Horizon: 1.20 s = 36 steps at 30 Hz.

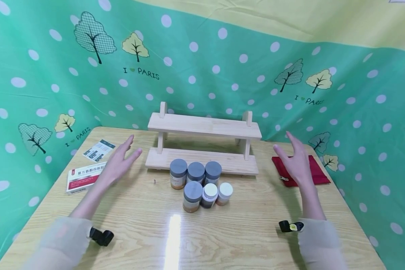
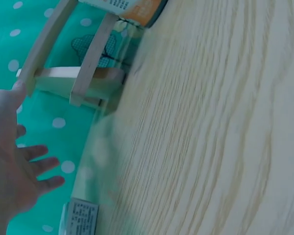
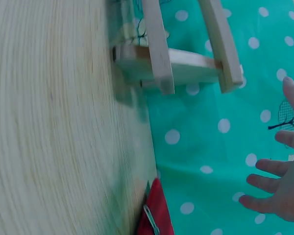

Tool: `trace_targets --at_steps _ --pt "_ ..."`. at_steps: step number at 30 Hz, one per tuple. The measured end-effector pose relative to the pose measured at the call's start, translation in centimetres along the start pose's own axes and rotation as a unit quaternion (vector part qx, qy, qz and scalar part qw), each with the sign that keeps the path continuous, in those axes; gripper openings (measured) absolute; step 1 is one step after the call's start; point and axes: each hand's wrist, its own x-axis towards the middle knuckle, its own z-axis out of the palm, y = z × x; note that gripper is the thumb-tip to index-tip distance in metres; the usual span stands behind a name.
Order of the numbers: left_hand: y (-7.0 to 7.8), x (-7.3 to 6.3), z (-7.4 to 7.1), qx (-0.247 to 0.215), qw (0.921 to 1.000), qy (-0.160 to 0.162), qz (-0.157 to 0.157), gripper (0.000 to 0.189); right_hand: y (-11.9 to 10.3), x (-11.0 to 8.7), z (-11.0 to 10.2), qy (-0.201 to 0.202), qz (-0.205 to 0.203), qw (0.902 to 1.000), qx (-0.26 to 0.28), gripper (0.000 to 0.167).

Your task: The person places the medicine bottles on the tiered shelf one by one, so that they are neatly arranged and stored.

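Observation:
My left hand (image 1: 117,165) is raised over the left side of the table, its fingers spread and nothing in it. Below it lie a white and red medicine box (image 1: 84,178) and a small blue and white packet (image 1: 99,150). On the right, my right hand (image 1: 295,159) is held up in the same way, fingers apart and holding nothing, overlapping a red zippered pouch (image 1: 315,170) in the head view. Between the hands, grey-lidded jars (image 1: 192,197) and white-capped bottles (image 1: 224,193) stand grouped before a two-tier wooden rack (image 1: 204,125).
The light wooden table (image 1: 249,240) carries all these things. Behind and beside it hangs a green polka-dot cloth (image 1: 202,67) with printed trees. The rack's lower board (image 1: 202,159) sits right behind the back row of jars.

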Motion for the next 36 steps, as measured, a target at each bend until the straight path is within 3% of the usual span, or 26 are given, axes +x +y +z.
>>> trace_targets --at_steps 7,14,24,32,36 --pt "0.6 0.0 1.2 -0.082 0.9959 -0.019 -0.032 0.079 -1.4 -0.6 1.8 0.023 -0.02 0.9948 0.097 0.07" --pt "0.4 -0.5 2.6 -0.122 0.9904 -0.035 -0.054 0.076 -3.3 -0.8 3.0 -0.001 -0.039 0.9885 0.146 0.061" --pt "0.0 -0.5 3.7 -0.144 0.984 -0.081 -0.067 0.082 -3.8 -1.1 4.6 -0.112 -0.085 0.9687 0.204 0.054" --pt "0.1 -0.1 3.8 -0.077 0.9882 -0.108 -0.077 0.083 -4.0 -1.6 5.7 -0.221 -0.116 0.9405 0.231 0.046" --pt "0.2 -0.1 4.0 -0.076 0.9884 -0.11 -0.072 0.083 -4.1 -1.7 6.3 -0.269 -0.127 0.9264 0.231 0.048"
